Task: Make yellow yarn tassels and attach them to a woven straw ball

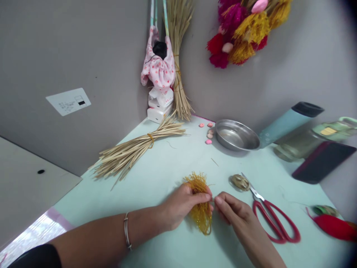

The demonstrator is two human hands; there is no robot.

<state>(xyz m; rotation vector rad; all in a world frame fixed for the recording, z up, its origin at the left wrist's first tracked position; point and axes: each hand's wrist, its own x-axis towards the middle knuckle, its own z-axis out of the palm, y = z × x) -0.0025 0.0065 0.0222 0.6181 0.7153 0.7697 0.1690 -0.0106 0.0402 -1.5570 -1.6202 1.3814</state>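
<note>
A golden-yellow yarn tassel (203, 219) with frayed ends is pinched at its middle by my left hand (182, 203), thumb on top. Its strands spread out above and below the fingers. My right hand (237, 216), just to the right, has thumb and forefinger closed on a thin strand (213, 200) beside the tassel; how that strand joins the tassel is too small to tell. Red-handled scissors (275, 219) lie partly open right of my right hand. Their blades touch or lie beside a small coil of tan material (240, 182).
A tied straw bundle (134, 150) lies at the left. Behind are tissue packs (160, 106), pink beads (208, 142) and a metal bowl (237, 134). A bottle (290, 124), a dark phone-like slab (323, 162) and a red tassel (336, 227) are at the right.
</note>
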